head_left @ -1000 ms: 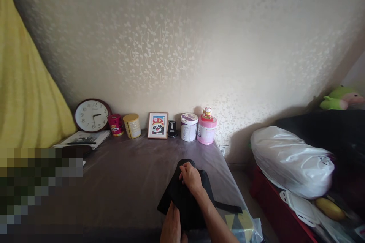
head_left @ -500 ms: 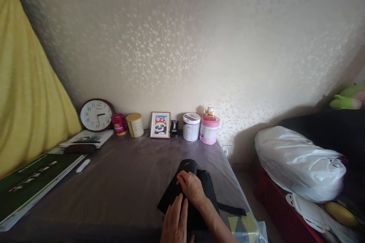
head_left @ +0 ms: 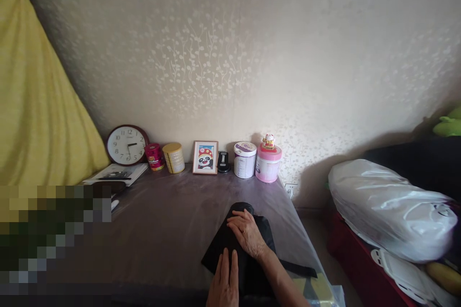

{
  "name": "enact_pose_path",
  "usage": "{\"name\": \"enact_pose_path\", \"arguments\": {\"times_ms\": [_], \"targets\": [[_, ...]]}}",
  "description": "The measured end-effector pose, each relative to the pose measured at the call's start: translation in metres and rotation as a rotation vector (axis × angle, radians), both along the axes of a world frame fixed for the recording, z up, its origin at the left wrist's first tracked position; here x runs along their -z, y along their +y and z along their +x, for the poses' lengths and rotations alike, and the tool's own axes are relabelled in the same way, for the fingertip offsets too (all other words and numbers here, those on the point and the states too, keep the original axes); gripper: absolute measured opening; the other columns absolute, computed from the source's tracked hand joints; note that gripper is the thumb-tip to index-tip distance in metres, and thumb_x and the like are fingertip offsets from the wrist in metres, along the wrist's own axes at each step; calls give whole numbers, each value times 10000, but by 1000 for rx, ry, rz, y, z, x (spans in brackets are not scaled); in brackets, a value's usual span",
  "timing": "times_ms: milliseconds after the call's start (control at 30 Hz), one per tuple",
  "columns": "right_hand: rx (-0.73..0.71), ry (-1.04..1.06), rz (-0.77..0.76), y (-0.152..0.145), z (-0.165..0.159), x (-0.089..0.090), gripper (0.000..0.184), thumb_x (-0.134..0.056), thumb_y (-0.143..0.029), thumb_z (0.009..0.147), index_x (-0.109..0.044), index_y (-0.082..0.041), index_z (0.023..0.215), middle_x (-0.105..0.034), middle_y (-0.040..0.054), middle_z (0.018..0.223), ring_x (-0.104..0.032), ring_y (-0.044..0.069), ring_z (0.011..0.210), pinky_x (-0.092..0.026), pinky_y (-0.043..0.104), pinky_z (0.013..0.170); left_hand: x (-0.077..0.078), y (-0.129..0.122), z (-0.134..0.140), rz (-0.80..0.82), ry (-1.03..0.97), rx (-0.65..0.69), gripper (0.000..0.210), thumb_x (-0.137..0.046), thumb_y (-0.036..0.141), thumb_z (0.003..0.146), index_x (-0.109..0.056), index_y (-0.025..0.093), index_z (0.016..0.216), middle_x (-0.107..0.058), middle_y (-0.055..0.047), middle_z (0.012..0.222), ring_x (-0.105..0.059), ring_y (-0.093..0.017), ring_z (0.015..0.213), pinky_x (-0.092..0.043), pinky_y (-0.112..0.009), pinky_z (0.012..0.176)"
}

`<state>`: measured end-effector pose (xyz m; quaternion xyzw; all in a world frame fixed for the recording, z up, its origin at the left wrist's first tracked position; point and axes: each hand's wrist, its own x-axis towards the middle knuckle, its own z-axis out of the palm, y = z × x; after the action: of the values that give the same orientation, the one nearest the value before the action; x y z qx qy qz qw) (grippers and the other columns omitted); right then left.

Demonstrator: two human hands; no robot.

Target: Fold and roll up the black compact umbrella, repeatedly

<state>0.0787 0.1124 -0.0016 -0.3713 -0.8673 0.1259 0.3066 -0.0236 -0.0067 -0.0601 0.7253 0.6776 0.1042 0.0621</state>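
Note:
A folded piece of black cloth [head_left: 218, 244], smooth and slightly shiny, lies near the front right of the table, a strap [head_left: 298, 268] trailing from its right side. My right hand [head_left: 248, 234] rests palm down on its upper part, the fingers stretched out and a little apart. Lower down, my left hand [head_left: 224, 282] lies flat on the cloth with its fingers straight. Neither hand grips anything. Both hands and the right forearm cover part of the cloth, so its exact kind cannot be made out.
Along the wall stand a clock [head_left: 127, 145], a magenta can [head_left: 154, 157], a yellow-lidded can [head_left: 173, 158], a framed panda picture [head_left: 205, 157], a white tub [head_left: 245, 160] and a pink tub [head_left: 268, 165] bearing a figurine. A white plastic bag [head_left: 389, 211] sits right of the table.
My right hand has gone from curled fingers to outstretched ones on the cloth. My left hand stays flat in nearly the same place. The whole view has shifted slightly.

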Motion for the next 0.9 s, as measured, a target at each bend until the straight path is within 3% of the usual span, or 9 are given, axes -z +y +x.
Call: {"name": "enact_pose_path", "arguments": {"times_ms": [133,233,367,467,533,633,733,833,900], "targets": [[118,-10,41,36,2,-2,300,-373,-224,912,-666,-242,977,-673,31,1075,-504,187,1158,-310,429,1028,-22,-2,-3,-140,-55,-15,853,-353,-87,590,-165,163,1383,-210,-116,1469,-241,-246,1341,-314,-355,1060],[320,25,85,44,5,2,315,-355,-218,901,-630,-188,1050,-639,87,1131,-548,201,1100,-397,383,962,-33,-2,-5,-198,-85,-38,893,-362,-77,567,-102,152,1389,-204,-128,1475,-267,-238,1338,-315,-334,1046],[479,94,173,22,13,31,355,-308,-219,902,-547,-147,1154,-602,113,1176,-545,203,1100,-412,370,960,-49,-6,-10,-251,-87,-68,943,-437,-23,562,-41,168,1397,-274,-131,1462,-347,-251,1297,-381,-314,968],[521,-4,156,-4,28,55,359,-355,-207,873,-546,-140,1169,-584,129,1211,-548,226,1105,-442,353,921,-63,-11,-13,-194,-36,-81,929,-465,20,588,-36,161,1400,-398,-126,1390,-442,-256,1197,-398,-340,935],[516,-102,133,-17,42,62,351,-389,-171,843,-581,-177,1137,-588,105,1219,-558,235,1097,-446,359,907,-71,-14,-14,-173,-10,-86,902,-473,47,612,-49,156,1401,-478,-117,1314,-474,-263,1133,-400,-375,924],[491,-158,119,-31,58,53,354,-388,-156,841,-604,-193,1119,-583,86,1233,-517,236,1153,-411,376,951,-77,-17,-12,-180,38,-111,883,-482,63,631,-63,168,1402,-527,-109,1247,-471,-279,1119,-385,-416,928],[415,-140,40,-38,65,39,347,-398,-163,832,-628,-178,1090,-583,90,1232,-500,241,1170,-398,390,974,-73,-16,-11,-220,16,-113,899,-464,43,640,-10,178,1404,-465,-133,1309,-541,-253,1047,-434,-365,850],[323,-41,-74,-38,70,32,310,-422,-191,804,-670,-181,990,-625,87,1167,-548,234,1110,-424,374,959,-68,-13,-14,-238,-139,-113,894,-430,23,650,12,185,1409,-383,-162,1372,-616,-191,922,-464,-275,740],[337,113,-103,-34,77,31,305,-412,-245,806,-675,-184,947,-643,93,1127,-574,228,1065,-437,364,948,-72,-12,-21,-194,-285,-118,864,-430,31,643,-69,175,1415,-415,-162,1350,-612,-186,950,-457,-258,763]]}}
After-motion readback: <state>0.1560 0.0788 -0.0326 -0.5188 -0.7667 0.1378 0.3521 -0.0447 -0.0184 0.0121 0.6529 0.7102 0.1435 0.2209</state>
